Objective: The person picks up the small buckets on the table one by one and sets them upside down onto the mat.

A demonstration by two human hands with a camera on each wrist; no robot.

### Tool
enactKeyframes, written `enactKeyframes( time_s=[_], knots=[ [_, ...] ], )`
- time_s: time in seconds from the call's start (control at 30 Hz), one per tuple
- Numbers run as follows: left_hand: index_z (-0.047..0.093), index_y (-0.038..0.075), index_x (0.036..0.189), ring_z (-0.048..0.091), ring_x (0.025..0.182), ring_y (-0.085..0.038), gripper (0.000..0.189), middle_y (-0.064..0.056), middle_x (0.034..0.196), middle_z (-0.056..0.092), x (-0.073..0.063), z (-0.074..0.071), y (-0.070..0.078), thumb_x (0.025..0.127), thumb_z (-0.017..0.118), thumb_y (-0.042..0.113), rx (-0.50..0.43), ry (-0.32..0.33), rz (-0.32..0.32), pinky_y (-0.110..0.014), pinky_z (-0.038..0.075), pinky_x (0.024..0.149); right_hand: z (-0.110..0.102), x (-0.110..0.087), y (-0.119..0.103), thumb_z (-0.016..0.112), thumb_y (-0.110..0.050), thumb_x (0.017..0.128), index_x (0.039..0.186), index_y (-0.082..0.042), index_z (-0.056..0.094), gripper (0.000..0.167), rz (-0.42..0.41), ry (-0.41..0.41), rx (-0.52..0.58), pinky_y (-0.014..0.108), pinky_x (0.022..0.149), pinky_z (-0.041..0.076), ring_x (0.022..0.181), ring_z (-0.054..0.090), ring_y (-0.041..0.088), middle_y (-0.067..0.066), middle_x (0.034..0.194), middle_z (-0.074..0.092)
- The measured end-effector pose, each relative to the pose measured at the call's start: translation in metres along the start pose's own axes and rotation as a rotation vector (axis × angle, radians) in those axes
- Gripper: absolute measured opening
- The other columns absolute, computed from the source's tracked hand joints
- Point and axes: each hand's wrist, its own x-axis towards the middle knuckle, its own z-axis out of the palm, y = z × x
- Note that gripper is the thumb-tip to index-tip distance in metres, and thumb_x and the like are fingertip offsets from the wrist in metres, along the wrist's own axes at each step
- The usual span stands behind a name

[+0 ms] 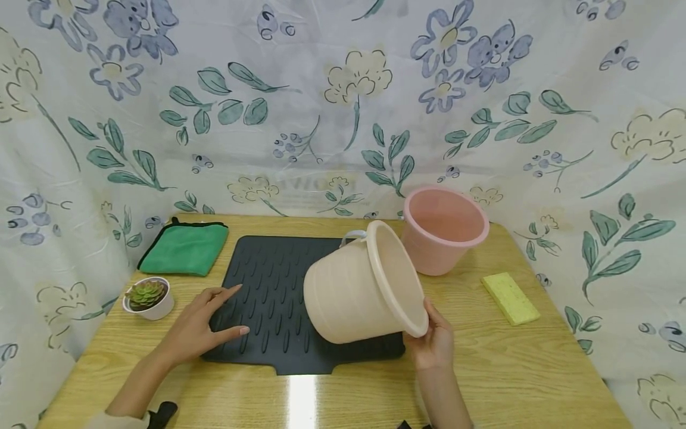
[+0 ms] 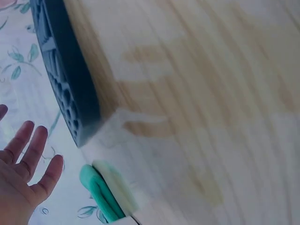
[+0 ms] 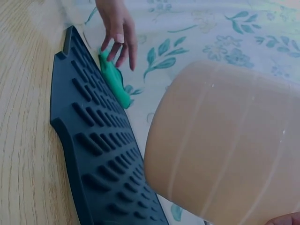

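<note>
A cream bucket (image 1: 343,292) with a pale blue handle piece at its rim is tipped on its side, its mouth facing right. My right hand (image 1: 431,339) grips the rim at the lower right, thumb inside the mouth. The bucket hangs over the black ridged drying mat (image 1: 257,333), and the right wrist view shows its base (image 3: 187,140) above the mat. Over the mat's left edge, my left hand (image 1: 195,328) is held with fingers and thumb spread and nothing between them. In the left wrist view its fingers (image 2: 35,154) are extended.
A pink bucket (image 1: 442,238) stands upright at the back right, close behind the cream one. Farther right lies a yellow sponge (image 1: 510,298). At the left are a folded green cloth (image 1: 184,249) and a small potted succulent (image 1: 148,297). A floral curtain (image 1: 300,119) encloses the wooden table.
</note>
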Motion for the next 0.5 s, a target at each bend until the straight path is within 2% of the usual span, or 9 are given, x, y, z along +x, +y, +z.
enactKeyframes(
  time_s=[0.23,0.5],
  knots=[
    [0.034,0.031,0.155,0.050,0.122,-0.045,0.083,-0.018,0.139,0.045,0.005,0.002,0.007,0.085,0.076,0.045,-0.110,0.024,-0.008,-0.069,0.042,0.089,0.001,0.003,0.009,0.044,-0.011,0.105,0.088,0.003,0.064,0.030,0.008,-0.014,0.019,0.029,0.062,0.057,0.075,0.071,0.021,0.011,0.085,0.069],
    [0.030,0.030,0.156,0.044,0.126,-0.039,0.080,-0.017,0.146,0.038,0.020,0.002,0.016,0.090,0.073,0.029,-0.314,0.060,0.005,-0.070,0.036,0.095,0.003,0.004,0.016,0.046,-0.010,0.104,0.091,0.003,0.064,0.026,0.023,0.000,0.052,0.031,0.068,0.058,0.079,0.071,0.021,0.011,0.089,0.070]
  ],
)
